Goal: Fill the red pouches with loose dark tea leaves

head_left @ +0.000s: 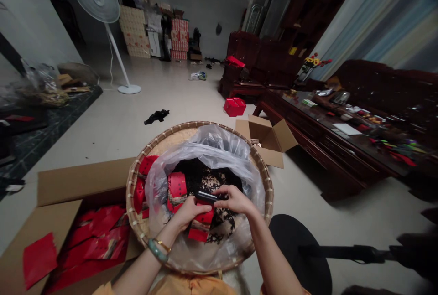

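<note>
Head view: black object (206, 196) half hidden by right hand (237, 200)

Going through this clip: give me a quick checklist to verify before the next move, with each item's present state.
1. Right hand on the slim black bar with a silver stripe: ok, fingers pinched on it.
2. Left hand on that bar or on the red packet beneath: cannot tell, they overlap.
3. Clear plastic bag inside the round woven bamboo basket: ok, it lines the basket.
4. Black lacy material within the bag: ok.
5. Red sheets inside the open brown cardboard box: not ok, one red sheet lies on the box's flap.
</note>
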The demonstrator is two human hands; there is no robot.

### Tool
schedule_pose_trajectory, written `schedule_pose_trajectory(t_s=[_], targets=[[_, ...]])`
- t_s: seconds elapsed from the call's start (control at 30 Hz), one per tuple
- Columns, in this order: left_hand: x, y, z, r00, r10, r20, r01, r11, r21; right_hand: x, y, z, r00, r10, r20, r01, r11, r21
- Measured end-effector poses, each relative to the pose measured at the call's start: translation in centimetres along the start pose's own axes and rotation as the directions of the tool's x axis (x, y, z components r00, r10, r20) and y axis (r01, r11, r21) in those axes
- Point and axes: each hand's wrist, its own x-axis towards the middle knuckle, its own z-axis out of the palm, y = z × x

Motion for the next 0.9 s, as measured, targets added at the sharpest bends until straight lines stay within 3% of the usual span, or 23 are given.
schedule_pose_trajectory(t_s=[0.3,0.5,0.9], targets=[[0.2,0.1,-0.1,0.999,0.043,0.031,-0.041,0.998,-0.054,0.5,0.4,0.2,1.0,0.021,0.009,-0.021,1.0,0.022],[0.8,1.7,-0.7,0.998,0.064,0.01,-0.059,0.962,-0.265,1.4,0.6,0.2,1.0,-0.005,-0.025,0.005,0.999,0.032],[1.7,3.3,-0.7,0.998,0.064,0.007,-0.061,0.975,-0.214,2.5,0.9,0.1,0.996,-0.052,-0.071,0.052,0.999,0.0]])
